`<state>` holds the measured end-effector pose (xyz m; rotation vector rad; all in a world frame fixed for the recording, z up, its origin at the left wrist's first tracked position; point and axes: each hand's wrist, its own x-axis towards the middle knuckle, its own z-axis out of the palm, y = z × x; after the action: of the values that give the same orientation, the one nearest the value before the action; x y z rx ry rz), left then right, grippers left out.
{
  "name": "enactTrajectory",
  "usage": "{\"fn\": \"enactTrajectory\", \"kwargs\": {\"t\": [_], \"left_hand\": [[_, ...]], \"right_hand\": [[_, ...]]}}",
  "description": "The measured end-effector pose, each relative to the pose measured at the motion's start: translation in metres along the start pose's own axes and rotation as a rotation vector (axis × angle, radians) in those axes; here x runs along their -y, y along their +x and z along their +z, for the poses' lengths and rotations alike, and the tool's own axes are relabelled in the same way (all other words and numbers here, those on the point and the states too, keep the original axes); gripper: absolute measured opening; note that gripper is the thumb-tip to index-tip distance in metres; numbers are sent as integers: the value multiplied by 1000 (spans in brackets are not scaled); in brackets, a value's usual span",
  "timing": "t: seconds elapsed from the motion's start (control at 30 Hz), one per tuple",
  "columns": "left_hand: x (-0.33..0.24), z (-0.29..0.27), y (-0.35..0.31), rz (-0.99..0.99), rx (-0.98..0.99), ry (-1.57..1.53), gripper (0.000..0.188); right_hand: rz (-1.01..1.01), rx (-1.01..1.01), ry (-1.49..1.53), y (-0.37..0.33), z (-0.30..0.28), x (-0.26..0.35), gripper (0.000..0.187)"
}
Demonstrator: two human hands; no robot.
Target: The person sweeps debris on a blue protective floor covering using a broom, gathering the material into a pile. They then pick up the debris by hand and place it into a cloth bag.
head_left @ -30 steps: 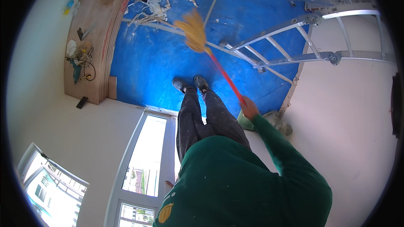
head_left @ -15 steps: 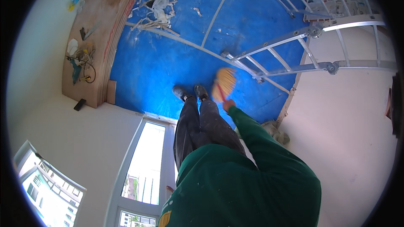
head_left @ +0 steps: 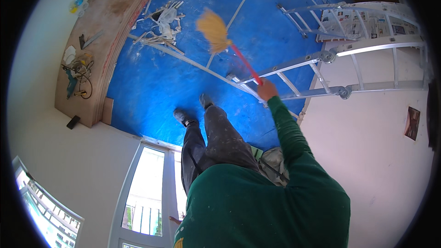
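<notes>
My right hand (head_left: pixel 267 90) is closed around the red handle of a straw hand broom (head_left: pixel 214 31). The arm in its green sleeve is stretched forward and to the right. The broom's yellow bristles fan out over the blue floor covering (head_left: pixel 151 73), close to the right of a scrap heap (head_left: pixel 161 25) of pale strips and crumpled plastic. Whether the bristles touch the floor, I cannot tell. Only fingertips of my left hand (head_left: pixel 174 220) show beside my body, stretched out by the glass door, with nothing seen in them; the rest is hidden.
An aluminium folding ladder (head_left: pixel 294 64) stands right of the broom, beside the white wall. Stacked boards (head_left: pixel 110 23) run along the left, bearing a green power tool (head_left: pixel 71 82) and cables. A grey bag (head_left: pixel 274 163) lies by my right leg. Behind me is a glass door (head_left: pixel 144 186).
My right hand has swung the broom forward and leftward, from beside my feet towards the scrap heap. My feet have moved apart, and the view has shifted slightly.
</notes>
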<state>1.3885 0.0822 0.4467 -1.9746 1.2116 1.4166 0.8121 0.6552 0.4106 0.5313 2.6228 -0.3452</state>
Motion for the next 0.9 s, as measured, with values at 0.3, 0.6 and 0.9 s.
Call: {"fn": "enactTrajectory", "kwargs": {"t": [0.3, 0.6, 0.9], "left_hand": [[-40, 57, -47, -35, -22, 46, 49], [-113, 170, -93, -20, 46, 143, 45], [-204, 243, -113, -9, 41, 69, 43]], "right_hand": [[163, 335, -474, 229, -27, -79, 31], [575, 728, 457, 363, 69, -71, 36], [378, 777, 890, 326, -83, 22, 6]]}}
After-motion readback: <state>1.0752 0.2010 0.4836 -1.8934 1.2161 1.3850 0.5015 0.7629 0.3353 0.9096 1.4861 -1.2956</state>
